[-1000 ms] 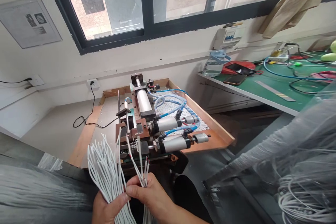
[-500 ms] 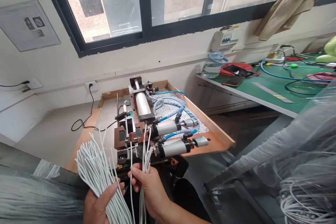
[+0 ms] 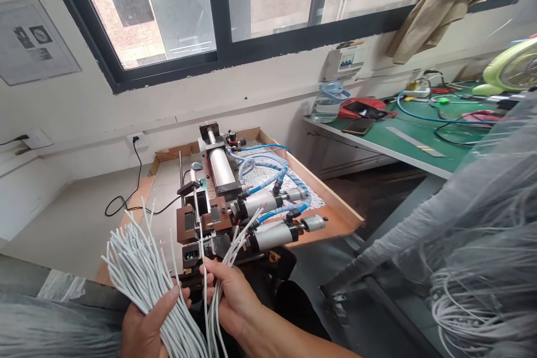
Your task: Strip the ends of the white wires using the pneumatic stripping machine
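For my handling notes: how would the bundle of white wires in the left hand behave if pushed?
The bundle of white wires would likely bend springily rather than flop: its free ends stand up, fanned, above the left hand. Single strands may splay or slip apart, since no tie shows around them.

White, slim plastic-coated wires (image 3: 134, 274) showed near left, blue-and-white banded plastic hoses (image 3: 272, 213) beyond, a flat green tabletop (image 3: 398, 148) far right!

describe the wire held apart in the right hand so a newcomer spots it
Below the window, find the machine in the wooden tray. In front of it is the right hand. The single white wire is pinched nearly upright, while the other wires in that hand, some red-tipped, lean right.
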